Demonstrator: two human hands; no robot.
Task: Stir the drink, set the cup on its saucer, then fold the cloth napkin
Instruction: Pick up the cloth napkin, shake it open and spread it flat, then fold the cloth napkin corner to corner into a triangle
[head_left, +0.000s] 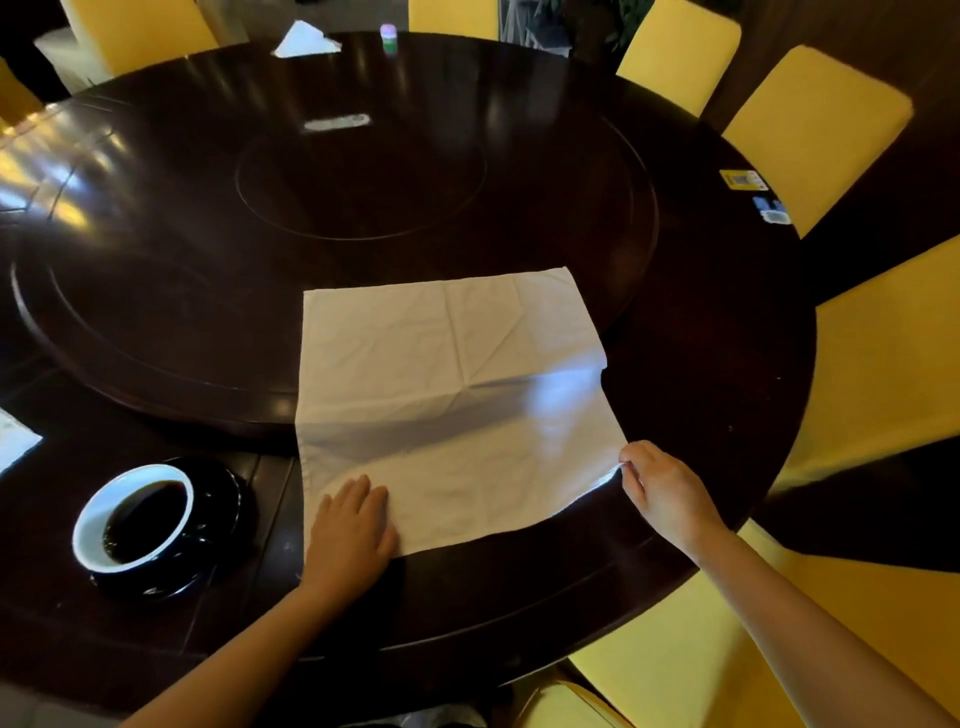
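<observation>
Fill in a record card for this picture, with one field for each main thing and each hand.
cup: holds dark drink, stands on saucer
saucer: dark, left of napkin
napkin: white, spread open on table, not yet folded
left hand: flat on napkin's near left corner
right hand: pinches napkin's near right corner, slightly lifted

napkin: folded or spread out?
Spread. The cloth napkin lies open as one sheet on the table; left hand presses its near edge, right hand pinches the lifted near-right corner.
</observation>
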